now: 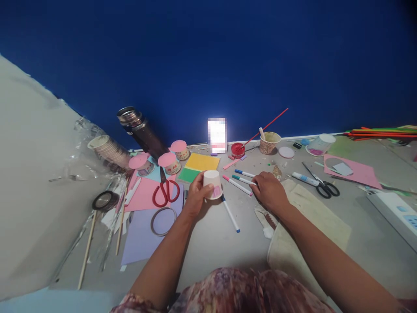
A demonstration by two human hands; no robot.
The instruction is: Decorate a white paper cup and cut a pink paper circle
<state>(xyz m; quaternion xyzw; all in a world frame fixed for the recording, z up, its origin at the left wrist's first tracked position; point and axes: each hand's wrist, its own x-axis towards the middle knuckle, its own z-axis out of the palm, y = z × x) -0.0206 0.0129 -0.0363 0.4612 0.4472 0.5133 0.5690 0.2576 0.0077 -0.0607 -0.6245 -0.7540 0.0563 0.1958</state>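
My left hand (195,195) is closed around a small white paper cup (212,183), held upside down with a pink patch on its side. My right hand (269,189) lies on the table with curled fingers, its fingertips at the ends of the coloured marker pens (243,179); whether it grips one is hidden. A blue-tipped marker (230,214) lies just below the cup. Red-handled scissors (165,191) rest on pink paper left of my left hand.
Several pink-topped cups (169,161), a cup stack (109,150) and a dark flask (141,130) stand at back left. Tape rings (104,200), wooden sticks (87,248), a red paint pot (237,150), a patterned cup (269,142), black scissors (321,184), a glue tube (304,178) and a cloth (309,221) lie around.
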